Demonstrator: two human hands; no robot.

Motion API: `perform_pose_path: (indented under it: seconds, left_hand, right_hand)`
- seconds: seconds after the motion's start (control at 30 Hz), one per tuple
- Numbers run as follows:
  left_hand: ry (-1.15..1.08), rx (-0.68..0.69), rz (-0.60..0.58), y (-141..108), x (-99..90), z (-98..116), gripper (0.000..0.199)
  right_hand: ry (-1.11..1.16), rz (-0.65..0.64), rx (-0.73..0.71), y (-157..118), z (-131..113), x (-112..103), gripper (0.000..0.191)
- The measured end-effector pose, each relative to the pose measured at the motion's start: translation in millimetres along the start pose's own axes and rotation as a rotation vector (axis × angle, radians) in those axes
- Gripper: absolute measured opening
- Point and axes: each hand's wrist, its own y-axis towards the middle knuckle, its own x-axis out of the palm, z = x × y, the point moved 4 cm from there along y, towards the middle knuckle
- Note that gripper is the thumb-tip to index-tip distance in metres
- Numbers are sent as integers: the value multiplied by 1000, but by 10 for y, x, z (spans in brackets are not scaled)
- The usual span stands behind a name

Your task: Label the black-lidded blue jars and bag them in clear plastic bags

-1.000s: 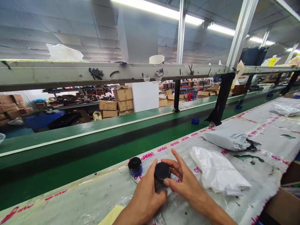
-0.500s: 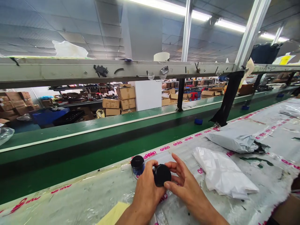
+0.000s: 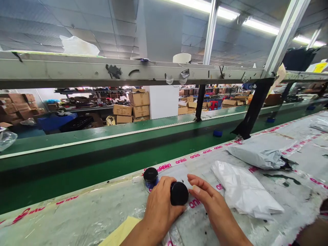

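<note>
A round, black-topped object [image 3: 179,193] is in my left hand [image 3: 160,203], whose fingers wrap round its left side and underside. Just right of it is my right hand [image 3: 208,196], its fingers stretched out and apart from the object, with nothing in them. Behind my left hand stands a dark blue jar with a black lid [image 3: 151,175], upright near the table's far edge. The underside of the held object is hidden by my left hand.
A white plastic bag [image 3: 243,191] and a grey-white package [image 3: 258,155] lie on the right. Yellow paper [image 3: 120,232] is at the front. Beyond the covered table [image 3: 64,222] runs a green conveyor [image 3: 89,171] carrying blue items, under a metal beam [image 3: 82,70].
My right hand has let go of the black-topped object and moved slightly right. My left hand still holds it. The view has shifted slightly.
</note>
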Motion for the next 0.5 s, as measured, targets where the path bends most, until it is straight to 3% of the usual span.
perform_pose_path:
  seconds: [0.33, 0.5]
  left_hand:
    - [13, -6, -7, -8, 4, 24, 46]
    - [21, 25, 2, -9, 1, 24, 43]
  right_hand:
    - [40, -61, 104, -39, 13, 134, 42]
    - [79, -116, 90, -49, 4, 170, 39]
